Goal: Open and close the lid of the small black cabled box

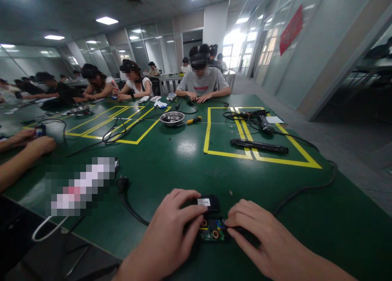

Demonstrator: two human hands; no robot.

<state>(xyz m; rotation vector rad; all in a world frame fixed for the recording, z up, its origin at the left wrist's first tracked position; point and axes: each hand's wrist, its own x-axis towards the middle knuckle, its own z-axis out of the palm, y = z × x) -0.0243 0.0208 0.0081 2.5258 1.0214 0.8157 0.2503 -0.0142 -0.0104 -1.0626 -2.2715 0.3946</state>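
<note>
A small green circuit board point(215, 233) with copper-coloured rings lies in front of me at the table's near side. My left hand point(176, 221) is curled along its left side, the thumb at the board's edge and fingertips on a black plastic cover point(211, 203) with a white label. My right hand point(260, 230) pinches at the board's right end, where colored wires and a dark cord end show between thumb and fingers. One black power cord point(134, 211) with a plug runs behind my left hand. Another black cord point(306, 188) passes behind my right hand.
A metal bowl point(172, 118) and a yellow-black screwdriver point(194, 120) stand ahead. Inside yellow tape lie a black bar-shaped part point(259, 146) and a corded black tool point(265, 123). A blurred-out white object point(85, 183) lies left. A co-worker's hands point(39, 144) work at far left; others sit opposite.
</note>
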